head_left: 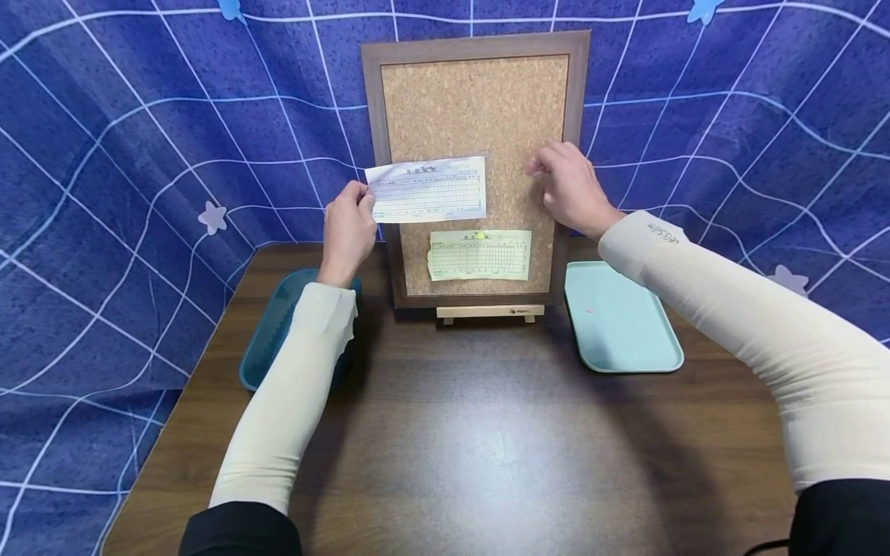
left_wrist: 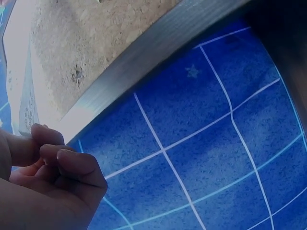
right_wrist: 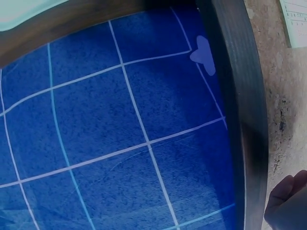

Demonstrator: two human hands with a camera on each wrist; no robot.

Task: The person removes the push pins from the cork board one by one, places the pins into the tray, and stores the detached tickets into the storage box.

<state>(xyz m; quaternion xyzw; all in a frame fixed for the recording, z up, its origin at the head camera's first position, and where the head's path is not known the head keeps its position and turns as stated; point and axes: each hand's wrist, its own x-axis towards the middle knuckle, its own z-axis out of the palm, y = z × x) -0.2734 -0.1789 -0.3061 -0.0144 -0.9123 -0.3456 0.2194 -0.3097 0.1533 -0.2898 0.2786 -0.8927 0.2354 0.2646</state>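
Observation:
My left hand (head_left: 351, 232) pinches the left edge of a white printed form (head_left: 427, 193) between thumb and fingers. The form is spread across the cork board (head_left: 480, 108), its left end reaching past the frame. In the left wrist view the fingers (left_wrist: 79, 165) are bent at the form's edge. My right hand (head_left: 570, 185) is at the board's right side, its fingers bent toward the cork, apart from the form; I cannot tell whether they hold something small. Lower on the board hangs a pale green form (head_left: 480, 256) with a small yellow spot at its top edge.
The framed board leans on a small wooden easel (head_left: 490, 312) on the brown table (head_left: 480, 432). A dark teal basket (head_left: 253, 351) stands on the left, partly behind my left arm. On the right lies a light blue tray (head_left: 626, 324) with a tiny pink thing (head_left: 589, 311).

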